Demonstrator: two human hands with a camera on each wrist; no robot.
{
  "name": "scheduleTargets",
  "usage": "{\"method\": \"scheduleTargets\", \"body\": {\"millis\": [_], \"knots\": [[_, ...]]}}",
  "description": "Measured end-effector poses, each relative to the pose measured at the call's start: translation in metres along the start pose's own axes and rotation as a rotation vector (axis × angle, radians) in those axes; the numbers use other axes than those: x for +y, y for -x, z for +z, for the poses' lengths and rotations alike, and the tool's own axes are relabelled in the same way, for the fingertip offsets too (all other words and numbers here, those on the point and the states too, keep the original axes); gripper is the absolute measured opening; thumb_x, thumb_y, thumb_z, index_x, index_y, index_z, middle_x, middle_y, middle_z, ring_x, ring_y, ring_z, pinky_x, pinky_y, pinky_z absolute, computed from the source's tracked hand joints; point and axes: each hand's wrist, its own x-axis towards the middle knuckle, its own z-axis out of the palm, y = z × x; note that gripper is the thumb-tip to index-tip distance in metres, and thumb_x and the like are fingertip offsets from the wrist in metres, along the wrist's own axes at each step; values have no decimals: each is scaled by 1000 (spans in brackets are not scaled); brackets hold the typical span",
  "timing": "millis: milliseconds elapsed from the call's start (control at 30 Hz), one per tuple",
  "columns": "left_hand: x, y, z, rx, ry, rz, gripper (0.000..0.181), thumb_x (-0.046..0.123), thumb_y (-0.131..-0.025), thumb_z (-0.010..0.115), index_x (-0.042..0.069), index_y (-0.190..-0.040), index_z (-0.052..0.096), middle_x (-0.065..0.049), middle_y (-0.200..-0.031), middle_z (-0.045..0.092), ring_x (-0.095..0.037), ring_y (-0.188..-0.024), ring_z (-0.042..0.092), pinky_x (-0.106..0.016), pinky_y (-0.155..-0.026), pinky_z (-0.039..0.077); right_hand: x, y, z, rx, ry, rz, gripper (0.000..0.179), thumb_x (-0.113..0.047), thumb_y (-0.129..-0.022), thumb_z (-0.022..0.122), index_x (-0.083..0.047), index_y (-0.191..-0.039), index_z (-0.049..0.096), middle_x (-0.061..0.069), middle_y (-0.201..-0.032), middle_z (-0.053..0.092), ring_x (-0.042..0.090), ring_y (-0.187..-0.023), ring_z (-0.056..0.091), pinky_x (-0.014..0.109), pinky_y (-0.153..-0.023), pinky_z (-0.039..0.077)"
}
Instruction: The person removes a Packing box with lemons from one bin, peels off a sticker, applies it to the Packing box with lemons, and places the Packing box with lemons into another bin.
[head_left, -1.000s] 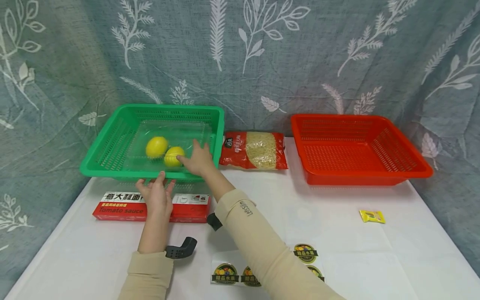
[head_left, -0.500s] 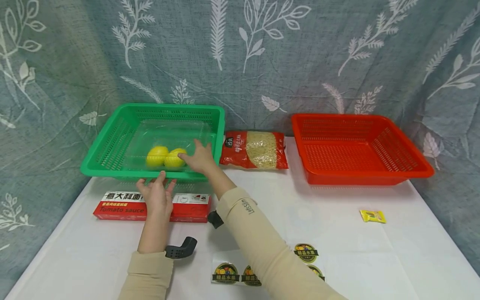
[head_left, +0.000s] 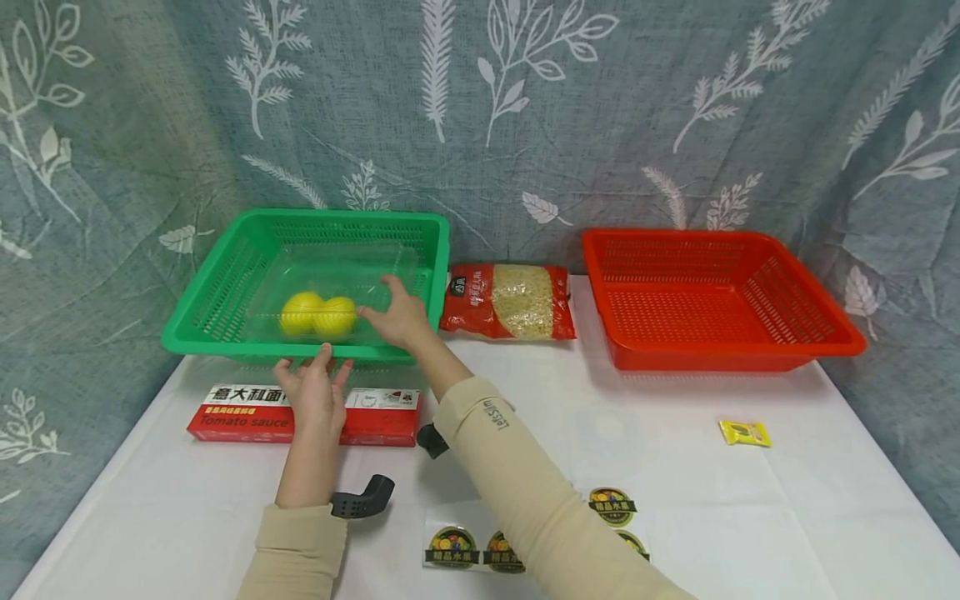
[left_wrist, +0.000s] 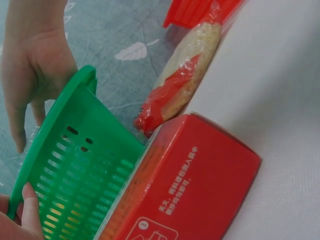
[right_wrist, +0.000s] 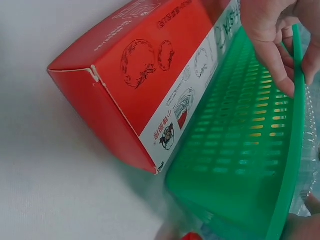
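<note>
The green basket [head_left: 180,344] stands at the back left. In it is a clear plastic box [head_left: 352,254] with two lemons [head_left: 302,312] side by side near its front edge. My left hand [head_left: 311,396] grips the middle of the basket's front rim, thumb and fingers on either side of it. My right hand [head_left: 401,321] reaches over the basket's right front corner, fingers straight and spread at the box's right end. Its contact with the clear plastic is hard to make out. Under the left hand, a red and white tomato sauce box [head_left: 247,423] lies against the basket's front.
A red basket [head_left: 667,321] stands at the back right. Between the baskets lies a red-and-clear bag of pasta [head_left: 513,302]. A small yellow packet [head_left: 745,432] lies front right, and fruit stickers [head_left: 452,547] lie partly under the right sleeve. A patterned curtain [head_left: 525,192] hangs behind.
Both lemons have rolled to the left and toward the front of the clear box, and now they touch. My hands have hardly moved.
</note>
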Motion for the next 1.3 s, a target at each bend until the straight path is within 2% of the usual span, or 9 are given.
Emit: {"method": "scheduleTargets", "body": {"millis": [433,833,1100,1200,1300], "knots": [[0,1,3,8,14,0,45,8,-94,46,11,-124,12,-4,-106,36,-15,-94,47,-22,-74,51,1,0,-2,35,-6,-21,43,-27,-90,55,-20,-131,42,15,-130,47,29,-122,40,41,-89,43],[-1,2,4,12,0,2,46,10,-94,46,12,-126,12,-3,-106,34,-14,-94,47,-22,-76,51,3,2,-2,99,-57,-39,38,-25,-89,55,-20,-126,47,15,-119,51,24,-102,47,32,-67,42],[2,3,5,11,-11,4,44,10,-94,46,12,-122,13,-3,-106,34,-15,-93,47,-22,-76,51,1,5,-5,121,-84,-59,39,-24,-88,56,-20,-126,50,12,-121,52,22,-102,48,31,-67,42],[3,3,6,13,-24,1,45,11,-94,46,12,-123,12,-3,-106,35,-14,-95,47,-22,-77,51,0,6,-6,129,-114,-68,39,-23,-87,57,-20,-126,50,13,-121,52,21,-90,56,28,-63,44],[4,3,7,17,-22,-10,47,11,-94,47,13,-125,12,-3,-106,35,-14,-96,47,-22,-77,51,1,7,-7,122,-161,-70,40,-21,-88,58,-19,-127,50,15,-122,50,19,-63,61,25,-54,47]]}}
